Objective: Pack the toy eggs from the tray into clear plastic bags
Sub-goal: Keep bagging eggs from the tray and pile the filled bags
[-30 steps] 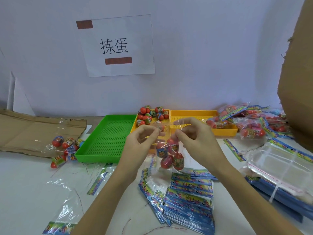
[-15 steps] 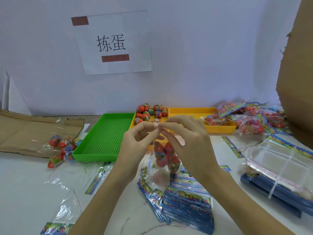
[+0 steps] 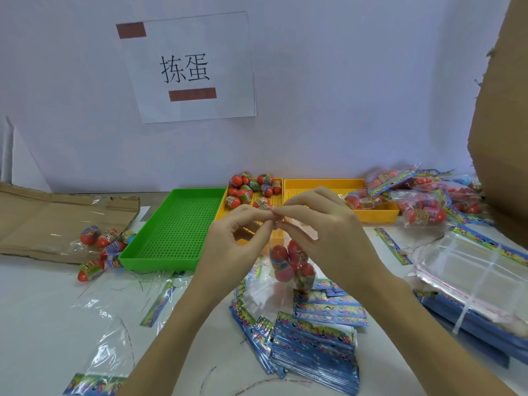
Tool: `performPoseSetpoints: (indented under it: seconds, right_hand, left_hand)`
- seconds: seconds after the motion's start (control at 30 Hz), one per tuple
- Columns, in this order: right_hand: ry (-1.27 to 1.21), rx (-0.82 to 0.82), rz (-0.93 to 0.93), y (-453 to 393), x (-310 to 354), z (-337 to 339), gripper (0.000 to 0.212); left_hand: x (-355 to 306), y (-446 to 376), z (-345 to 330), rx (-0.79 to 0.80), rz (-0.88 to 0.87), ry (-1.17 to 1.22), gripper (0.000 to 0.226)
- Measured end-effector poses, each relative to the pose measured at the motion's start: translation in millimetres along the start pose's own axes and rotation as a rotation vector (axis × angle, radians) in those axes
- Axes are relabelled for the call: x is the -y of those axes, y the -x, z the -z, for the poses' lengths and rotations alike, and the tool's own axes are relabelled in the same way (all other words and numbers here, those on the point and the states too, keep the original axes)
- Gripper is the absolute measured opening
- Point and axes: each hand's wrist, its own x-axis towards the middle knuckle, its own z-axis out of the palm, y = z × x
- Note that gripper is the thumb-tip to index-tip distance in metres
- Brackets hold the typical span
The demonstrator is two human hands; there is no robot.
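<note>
Head view: left hand [image 3: 237, 238] and right hand [image 3: 320, 224], fingertips together, pinching the top of a clear bag [image 3: 291, 267] holding what look like four toy eggs, above the table [image 3: 43, 310]. Loose eggs [image 3: 251, 190] in yellow tray [image 3: 323, 187].

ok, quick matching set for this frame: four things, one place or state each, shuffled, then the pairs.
Things:
1. green perforated plastic tray
2. loose red toy eggs
3. clear plastic bag of red eggs
4. stack of blue printed header cards

Places/states:
A. hanging from both hands
B. holds nothing
C. lying on the table near the person
D. heaped in the yellow plastic tray

Pairs: 1-B, 2-D, 3-A, 4-C
</note>
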Motion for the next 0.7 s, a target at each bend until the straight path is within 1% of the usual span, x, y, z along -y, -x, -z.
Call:
performPoseSetpoints:
  seconds: [0.13,0.23,0.43,0.53,0.63,0.7]
  right_hand:
    - [0.015,-0.016,0.012,2,0,-4,0.011]
    - [-0.045,-0.001,0.015,3,-2,-6,0.009]
    - [-0.005,-0.043,0.063,6,0,-9,0.002]
    - [0.029,-0.063,0.061,6,0,-10,0.004]
    - [0.017,-0.119,-0.029,4,4,-9,0.007]
    - [-0.020,-0.200,-0.160,1,-3,-2,0.006]
  left_hand:
    - [0,0,1,0.007,0.008,-0.017,0.015]
    - [2,-2,6,0.016,0.053,0.035,0.012]
    - [2,0,6,0.039,0.024,-0.038,0.012]
    - [2,0,4,0.045,0.012,-0.074,0.012]
    - [0,0,9,0.020,0.041,-0.081,0.018]
    - [3,-4,16,-0.024,0.095,-0.083,0.022]
